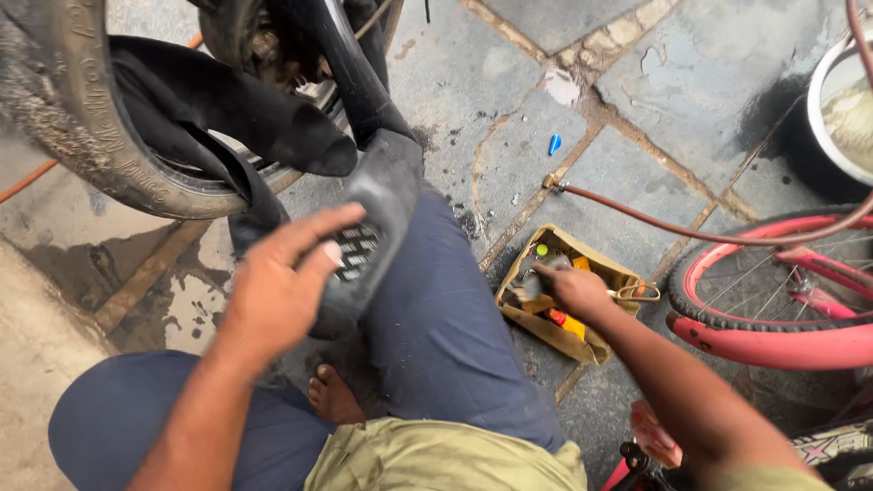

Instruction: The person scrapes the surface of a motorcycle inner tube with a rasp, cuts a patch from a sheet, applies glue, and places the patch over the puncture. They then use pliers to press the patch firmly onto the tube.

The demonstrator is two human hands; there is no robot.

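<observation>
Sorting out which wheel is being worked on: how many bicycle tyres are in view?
2. A worn black tyre at top left, above the left hand, and a red-rimmed tyre at right, beyond the right hand. More may lie outside the frame.

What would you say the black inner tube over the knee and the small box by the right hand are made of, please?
The inner tube looks like matte black rubber: it folds limply over the knee. The box seems to be tan cardboard, with bent, worn flaps.

Left hand [277, 286] flat, right hand [573, 289] outstretched.
</observation>
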